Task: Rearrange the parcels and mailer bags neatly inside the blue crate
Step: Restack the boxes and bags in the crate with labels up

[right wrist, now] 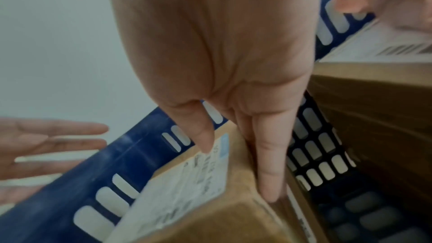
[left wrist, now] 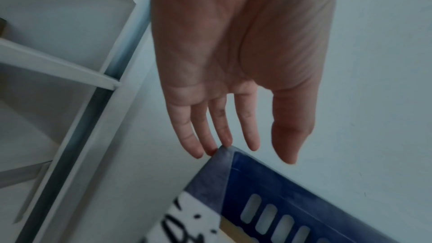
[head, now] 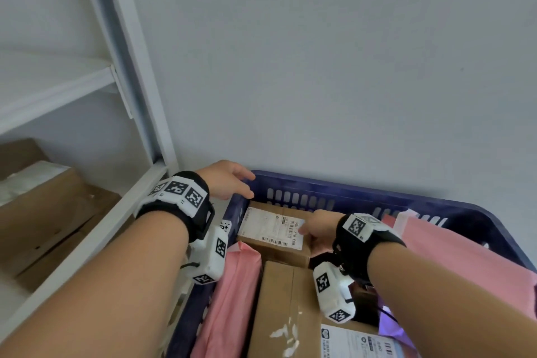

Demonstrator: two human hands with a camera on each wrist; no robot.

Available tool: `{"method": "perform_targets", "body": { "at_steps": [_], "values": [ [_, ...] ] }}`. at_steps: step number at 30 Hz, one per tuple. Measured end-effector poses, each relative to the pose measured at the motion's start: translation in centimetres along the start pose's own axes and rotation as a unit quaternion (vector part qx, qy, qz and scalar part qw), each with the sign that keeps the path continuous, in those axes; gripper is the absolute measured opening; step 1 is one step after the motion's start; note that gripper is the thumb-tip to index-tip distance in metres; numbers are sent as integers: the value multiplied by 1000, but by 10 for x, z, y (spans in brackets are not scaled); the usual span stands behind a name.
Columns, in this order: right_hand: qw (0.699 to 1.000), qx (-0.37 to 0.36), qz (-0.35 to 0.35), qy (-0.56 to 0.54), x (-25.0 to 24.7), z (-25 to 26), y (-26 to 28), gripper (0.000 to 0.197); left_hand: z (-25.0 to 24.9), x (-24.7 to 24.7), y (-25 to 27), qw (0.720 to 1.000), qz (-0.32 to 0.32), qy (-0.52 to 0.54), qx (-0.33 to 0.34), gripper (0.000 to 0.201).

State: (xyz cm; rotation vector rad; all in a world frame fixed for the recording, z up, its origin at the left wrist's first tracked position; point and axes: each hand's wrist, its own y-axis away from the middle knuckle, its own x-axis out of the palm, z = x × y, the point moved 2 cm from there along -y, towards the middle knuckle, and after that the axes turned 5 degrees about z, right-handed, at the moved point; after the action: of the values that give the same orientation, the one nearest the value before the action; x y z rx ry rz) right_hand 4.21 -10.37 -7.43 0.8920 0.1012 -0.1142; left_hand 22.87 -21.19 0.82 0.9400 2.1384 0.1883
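Observation:
A blue slotted crate [head: 348, 186] [left wrist: 268, 182] [right wrist: 131, 156] stands against the wall. In its far left corner lies a brown cardboard box [head: 279, 253] [right wrist: 210, 224] with a white shipping label [head: 270, 227]. My right hand [head: 316, 229] [right wrist: 238, 173] grips this box's right edge, thumb on the label and fingers [right wrist: 268, 173] straight down its side. My left hand [head: 232, 180] [left wrist: 233, 136] is open, palm down, its fingertips touching the crate's far left corner rim. A longer cardboard box [head: 279, 308] lies nearer me, between pink mailer bags [head: 232, 299].
A large pink mailer [head: 450, 256] leans on the crate's right side, with a purple bag [head: 392, 328] and another labelled parcel [head: 357, 343] below it. A white shelf frame [head: 87, 227] with cardboard boxes [head: 43, 212] stands left of the crate. Bare wall rises behind.

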Motion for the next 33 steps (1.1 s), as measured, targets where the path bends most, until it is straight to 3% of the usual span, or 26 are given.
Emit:
{"method": "perform_targets", "body": {
  "at_steps": [4, 8, 12, 15, 19, 22, 24, 27, 30, 33],
  "values": [
    [988, -6, -58, 145, -2, 2, 20, 36, 1, 1, -1, 1000, -10, -4, 7, 49],
    [928, -21, -121, 352, -1, 20, 60, 49, -7, 3, 3, 998, -30, -44, 18, 45],
    [898, 20, -41, 437, 29, 24, 104, 62, -20, 8, 8, 993, -88, -64, 42, 36],
    [878, 0, 13, 478, 58, 11, 116, 63, -24, 15, 12, 992, -100, -69, 46, 32],
    [886, -30, 63, 458, 86, -5, 100, 56, -18, 27, 22, 996, -53, -61, 24, 31],
    [908, 12, 21, 418, 82, -6, 103, 69, -11, 33, 27, 998, -31, -55, 8, 30],
    [925, 17, 5, 380, 67, -1, 113, 63, -12, 35, 32, 998, -31, -45, 3, 30],
    [925, 7, -39, 378, 31, 12, 144, 61, -13, 40, 34, 999, -18, -47, -9, 30],
    [937, 19, -45, 345, 4, 17, 152, 46, -19, 49, 37, 994, -5, -104, -39, 29],
    [949, 16, -81, 304, -13, 18, 156, 47, -26, 62, 36, 970, 7, -228, -89, 39]
  ]
}}
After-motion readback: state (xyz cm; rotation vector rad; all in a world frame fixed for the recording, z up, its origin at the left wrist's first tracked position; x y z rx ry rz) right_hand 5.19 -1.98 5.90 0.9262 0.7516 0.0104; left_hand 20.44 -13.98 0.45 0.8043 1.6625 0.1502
